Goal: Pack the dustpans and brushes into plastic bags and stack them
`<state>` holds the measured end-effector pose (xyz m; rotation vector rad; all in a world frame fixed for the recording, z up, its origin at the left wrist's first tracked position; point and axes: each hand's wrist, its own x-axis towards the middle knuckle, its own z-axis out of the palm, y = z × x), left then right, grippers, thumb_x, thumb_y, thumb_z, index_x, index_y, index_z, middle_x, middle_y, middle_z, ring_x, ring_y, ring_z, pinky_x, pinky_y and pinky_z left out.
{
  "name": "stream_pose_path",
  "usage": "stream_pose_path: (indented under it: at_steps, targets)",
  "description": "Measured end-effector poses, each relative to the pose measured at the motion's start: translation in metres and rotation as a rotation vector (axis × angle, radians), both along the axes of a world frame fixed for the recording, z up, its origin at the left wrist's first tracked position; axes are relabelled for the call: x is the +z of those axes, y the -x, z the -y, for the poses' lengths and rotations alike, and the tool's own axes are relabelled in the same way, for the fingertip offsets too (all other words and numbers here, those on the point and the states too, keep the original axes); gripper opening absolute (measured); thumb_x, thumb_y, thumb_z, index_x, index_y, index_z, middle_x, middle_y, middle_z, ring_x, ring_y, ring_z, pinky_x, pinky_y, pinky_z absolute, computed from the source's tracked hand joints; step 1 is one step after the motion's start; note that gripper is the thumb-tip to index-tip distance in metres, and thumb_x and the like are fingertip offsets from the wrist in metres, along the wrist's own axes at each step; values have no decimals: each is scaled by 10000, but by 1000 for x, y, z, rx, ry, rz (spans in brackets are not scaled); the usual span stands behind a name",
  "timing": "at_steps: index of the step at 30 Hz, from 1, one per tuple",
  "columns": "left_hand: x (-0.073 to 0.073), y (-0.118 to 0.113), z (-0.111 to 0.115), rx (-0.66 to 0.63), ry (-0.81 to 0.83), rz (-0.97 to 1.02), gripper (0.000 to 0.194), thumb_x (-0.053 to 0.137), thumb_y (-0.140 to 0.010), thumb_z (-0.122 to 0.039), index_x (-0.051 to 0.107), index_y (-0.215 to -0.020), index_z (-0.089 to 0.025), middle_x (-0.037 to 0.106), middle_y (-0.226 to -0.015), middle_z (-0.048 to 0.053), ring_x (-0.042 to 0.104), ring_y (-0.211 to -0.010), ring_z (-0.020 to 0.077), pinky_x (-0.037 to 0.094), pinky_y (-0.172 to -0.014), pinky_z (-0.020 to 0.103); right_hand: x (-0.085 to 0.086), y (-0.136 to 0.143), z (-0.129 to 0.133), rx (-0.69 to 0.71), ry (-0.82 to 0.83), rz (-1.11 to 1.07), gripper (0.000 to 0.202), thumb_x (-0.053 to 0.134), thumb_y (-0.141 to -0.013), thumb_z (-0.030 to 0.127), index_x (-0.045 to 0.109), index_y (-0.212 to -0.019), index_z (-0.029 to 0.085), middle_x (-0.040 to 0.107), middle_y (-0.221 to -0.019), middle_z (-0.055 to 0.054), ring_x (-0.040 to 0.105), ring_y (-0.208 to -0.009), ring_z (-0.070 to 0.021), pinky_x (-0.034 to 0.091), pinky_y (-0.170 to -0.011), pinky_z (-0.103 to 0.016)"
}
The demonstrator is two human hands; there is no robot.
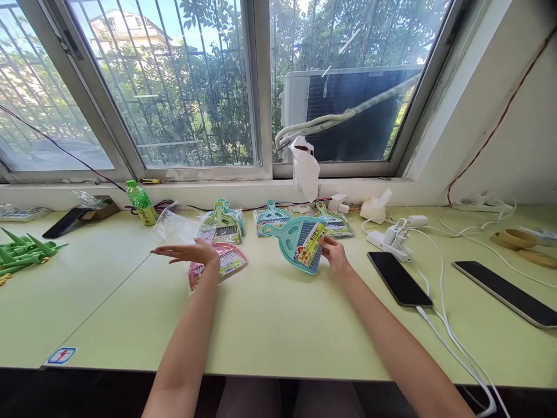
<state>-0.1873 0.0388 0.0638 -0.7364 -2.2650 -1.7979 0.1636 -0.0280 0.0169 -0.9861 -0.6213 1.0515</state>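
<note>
A teal dustpan-and-brush set (289, 238), with a yellow printed label across its bristles, is held above the table by my right hand (331, 252). Its fingers are closed on the right edge near the label, and the handle points left. My left hand (189, 252) is turned sideways with its fingers stretched out. Just behind it is a crumpled clear plastic bag (174, 227); I cannot tell whether they touch. Partly hidden by that hand and wrist, a pink dustpan set (230, 259) in clear wrapping lies on the table.
Along the back lie wrapped green and teal dustpan sets (221, 223), another teal set (272, 215) and a green one (335, 223). A green bottle (141, 203) stands at back left. On the right are a phone (399, 278), a tablet-like device (507, 293), a power strip (387, 244) and white cables.
</note>
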Motion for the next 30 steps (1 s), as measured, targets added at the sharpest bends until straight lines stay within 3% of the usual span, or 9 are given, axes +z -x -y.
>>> stream_pose_path:
  at_steps: [4,11,15,20,22,24,26,27,30]
  targets:
    - [-3,0,1,0,26,-75,879,473,-811,-185,-82,-1492,-146,-2,-1576,191,-53,-1458,271,62,-1154,525,-1,-1,-1,-14,19,-3,338,845,-459,285,645,-714,190,711,-767,-7,634,-661,-152,518,-613,-273]
    - [-30,5,-18,-258,327,-145,488,522,-820,-251,524,-1301,-167,100,-1568,193,-17,-1450,348,16,-1103,642,-2,1,0,-2,-7,22,330,835,-481,304,651,-730,191,717,-773,-10,637,-650,-148,518,-597,-259]
    - [-33,-6,-20,-323,335,-107,432,538,-804,-231,597,-1226,-165,173,-1551,200,6,-1451,347,-11,-1086,664,-3,2,-1,13,-10,40,336,830,-489,312,657,-749,189,720,-786,-15,643,-656,-152,514,-586,-256]
    - [-19,-35,-5,-437,135,-196,496,565,-763,-172,578,-1258,-181,131,-1575,139,-45,-1452,338,-81,-1075,666,-5,4,-1,22,-11,16,309,829,-506,301,651,-737,199,718,-777,-10,650,-665,-162,520,-597,-274]
    - [-13,-55,6,-586,11,-261,457,519,-823,-208,565,-1278,-224,181,-1573,74,-42,-1459,303,-59,-1114,621,-5,6,-2,40,-21,17,304,821,-521,308,648,-748,202,723,-798,-18,660,-687,-175,527,-608,-287]
    - [-14,-80,19,-909,-77,-195,411,476,-887,-304,560,-1286,-250,287,-1538,52,79,-1460,270,47,-1167,527,-6,10,-2,41,-32,0,314,820,-517,306,645,-756,203,726,-810,-25,667,-701,-187,537,-617,-299]
    - [-23,-108,31,-1298,-84,72,487,409,-930,-396,433,-1396,-256,370,-1494,68,283,-1407,236,215,-1159,432,-6,15,-2,25,-45,-30,318,821,-514,300,639,-757,205,726,-809,-25,669,-701,-187,546,-628,-305]
    - [-30,-121,36,-1414,-68,252,540,364,-944,-428,324,-1454,-254,403,-1469,87,381,-1354,230,306,-1118,414,-6,17,-2,18,-51,-41,315,821,-516,296,635,-755,206,725,-801,-22,668,-692,-182,550,-633,-304]
    - [-54,-147,46,-1535,-29,529,770,531,-866,-441,146,-1502,-240,357,-1486,121,470,-1278,229,412,-1035,355,-5,20,0,20,-56,-33,306,816,-532,275,634,-768,207,721,-782,-10,667,-671,-166,559,-651,-297]
